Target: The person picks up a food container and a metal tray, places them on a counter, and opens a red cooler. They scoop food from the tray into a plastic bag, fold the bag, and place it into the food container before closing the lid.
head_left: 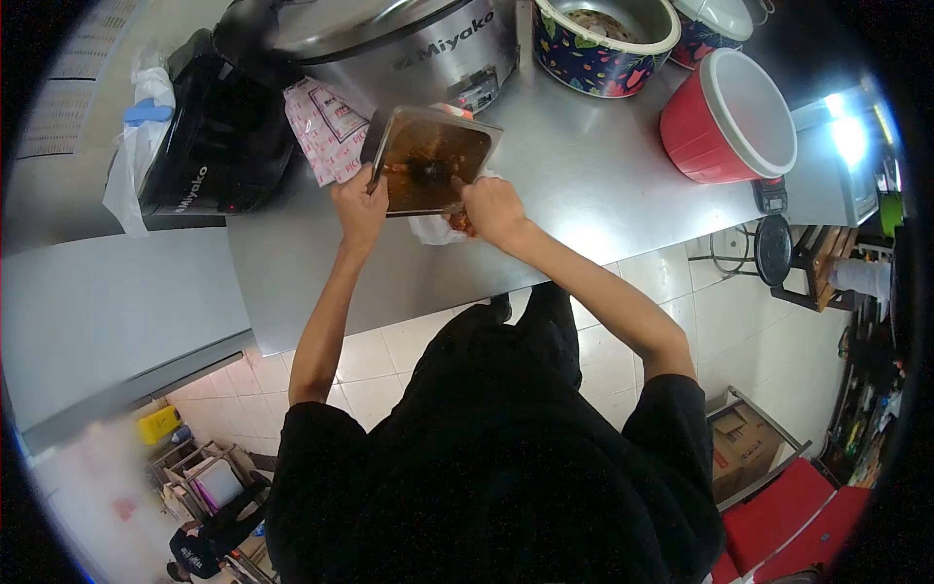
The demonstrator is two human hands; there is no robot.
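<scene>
A rectangular metal pan [413,207] with brown-red sauce inside is tilted above the steel counter. My left hand [361,206] is closed on the pan's left edge. At the pan's lower right, my right hand [493,207] is closed around something I cannot make out, its fingers over the sauce. Beneath it, reddish food [461,223] lies on white paper [435,232], partly hidden by the pan and hand. A pink and white printed packet [321,131] lies left of the pan.
Behind the pan stands a large Miyako cooker [418,63], with a black Miyako appliance [219,146] to its left. A floral pot [608,49] and a red lidded bucket [715,122] stand at the right. Another person [199,550] is at the lower left.
</scene>
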